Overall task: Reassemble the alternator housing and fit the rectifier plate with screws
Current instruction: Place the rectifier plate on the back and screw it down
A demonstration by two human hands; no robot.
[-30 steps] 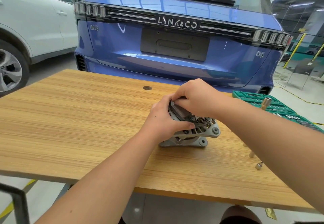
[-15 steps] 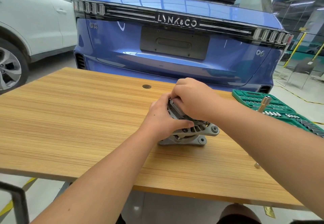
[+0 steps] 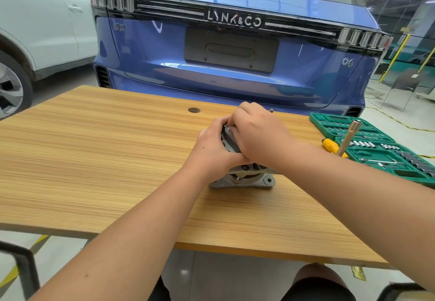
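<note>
The alternator (image 3: 242, 178) stood mid-table (image 3: 94, 159). The left hand (image 3: 211, 152) gripped its housing, probably for steadiness; the right hand (image 3: 256, 136) curled over the top, apparently seating a part.

Head camera looks down, close over table (image 3: 94, 159).

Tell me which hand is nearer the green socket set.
Right. The right hand rests on top of the alternator, on the side facing the green socket set; the left hand grips the alternator's far side.
</note>
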